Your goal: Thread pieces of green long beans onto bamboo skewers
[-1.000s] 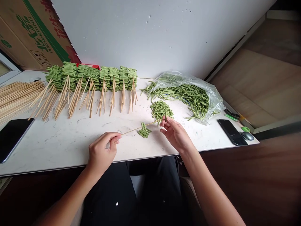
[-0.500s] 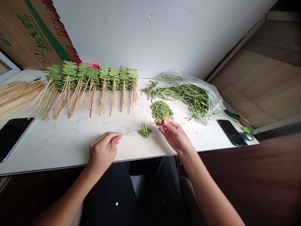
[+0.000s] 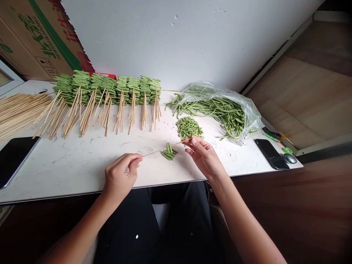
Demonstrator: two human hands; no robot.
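My left hand (image 3: 121, 172) is shut on the near end of a thin bamboo skewer (image 3: 155, 149). The skewer's far end reaches my right hand (image 3: 205, 157), whose fingertips pinch it just in front of a heap of cut green beans (image 3: 189, 128). A small green bit shows at those fingertips, too small to identify. Several short bean pieces (image 3: 168, 152) sit stacked on the skewer's middle, lying close above the white marble-look table (image 3: 82, 165). Long uncut green beans (image 3: 220, 112) lie in a clear plastic bag (image 3: 249, 115) to the right.
A row of finished bean skewers (image 3: 107, 88) stands along the wall, with a bundle of bare skewers (image 3: 19, 113) at far left. A tablet (image 3: 16, 159), phone (image 3: 271, 154) and computer mouse (image 3: 289, 158) lie near the table's front corners. A cardboard box (image 3: 41, 40) stands behind.
My right hand has drawn in from over the bean heap and closed on the skewer's far end. The skewer has tilted slightly. My left hand has barely moved.
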